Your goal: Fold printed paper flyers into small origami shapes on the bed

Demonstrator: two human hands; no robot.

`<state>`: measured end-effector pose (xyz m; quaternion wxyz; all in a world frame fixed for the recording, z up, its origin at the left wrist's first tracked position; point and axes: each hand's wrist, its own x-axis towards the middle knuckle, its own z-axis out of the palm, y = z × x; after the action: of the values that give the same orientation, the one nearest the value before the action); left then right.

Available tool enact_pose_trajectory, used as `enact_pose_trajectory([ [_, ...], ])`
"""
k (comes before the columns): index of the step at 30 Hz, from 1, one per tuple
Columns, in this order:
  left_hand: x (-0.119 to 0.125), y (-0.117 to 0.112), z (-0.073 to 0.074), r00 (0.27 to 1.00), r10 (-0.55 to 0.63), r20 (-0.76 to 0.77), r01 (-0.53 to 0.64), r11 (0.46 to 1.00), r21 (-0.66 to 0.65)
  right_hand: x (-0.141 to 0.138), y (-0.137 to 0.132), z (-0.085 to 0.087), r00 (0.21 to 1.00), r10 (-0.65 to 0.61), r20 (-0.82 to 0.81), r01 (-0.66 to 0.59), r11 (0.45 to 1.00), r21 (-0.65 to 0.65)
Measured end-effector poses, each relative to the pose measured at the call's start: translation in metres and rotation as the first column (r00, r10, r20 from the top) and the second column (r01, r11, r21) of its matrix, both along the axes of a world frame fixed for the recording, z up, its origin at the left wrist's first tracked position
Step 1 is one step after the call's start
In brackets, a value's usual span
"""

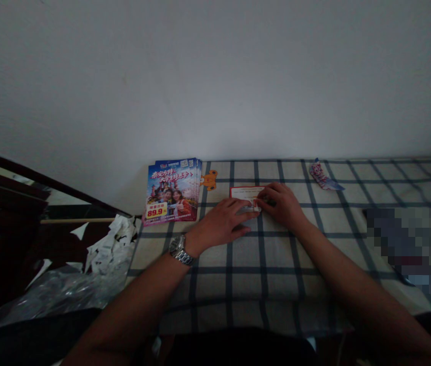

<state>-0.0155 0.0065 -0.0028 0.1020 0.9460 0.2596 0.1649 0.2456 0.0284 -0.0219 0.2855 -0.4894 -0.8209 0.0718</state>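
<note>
A small white sheet with a red border (243, 193) lies on the checked cloth (261, 284) near the far wall. My left hand (223, 221), with a metal watch (180, 249) on its wrist, lies flat with fingers stretched out, pressing the sheet's near edge. My right hand (282, 203) has its fingers curled and pinched on the sheet's right end. The hands cover much of the sheet.
A stack of colourful flyers (172, 190) sits left of the hands, with an orange cartoon patch (209, 179) beside it. A folded paper piece (322, 175) lies at the back right. Torn paper scraps and clear plastic (97, 259) lie off the left edge. The wall stands close behind.
</note>
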Motion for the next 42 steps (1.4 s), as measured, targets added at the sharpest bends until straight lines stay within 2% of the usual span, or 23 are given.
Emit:
enact_pose_trajectory([
  [13,0.0,0.002,-0.004,1.0,-0.011,0.006,0.011,1.0,-0.013,-0.001,0.0,0.001,0.999,0.047,0.003,-0.047,0.998,0.032],
  [19,-0.003,0.005,-0.005,0.999,-0.021,0.036,0.022,0.999,-0.039,0.003,-0.007,0.011,0.996,0.086,-0.021,-0.085,0.994,0.074],
  [23,-0.003,0.005,-0.004,0.999,-0.02,0.035,0.022,0.998,-0.051,0.006,-0.012,0.016,0.979,0.201,-0.033,-0.199,0.978,0.063],
  [27,-0.002,0.005,-0.002,0.999,-0.021,0.028,0.022,0.999,-0.047,0.009,-0.014,0.012,0.957,0.288,0.019,-0.289,0.956,0.053],
  [32,-0.001,0.003,-0.001,1.0,-0.004,0.016,0.004,1.0,-0.029,0.012,-0.013,0.006,0.957,0.29,0.0,-0.29,0.957,0.019],
  [42,0.0,0.003,0.0,1.0,0.003,0.006,-0.003,0.999,-0.046,0.012,-0.013,0.008,0.955,0.296,0.0,-0.296,0.955,-0.016],
])
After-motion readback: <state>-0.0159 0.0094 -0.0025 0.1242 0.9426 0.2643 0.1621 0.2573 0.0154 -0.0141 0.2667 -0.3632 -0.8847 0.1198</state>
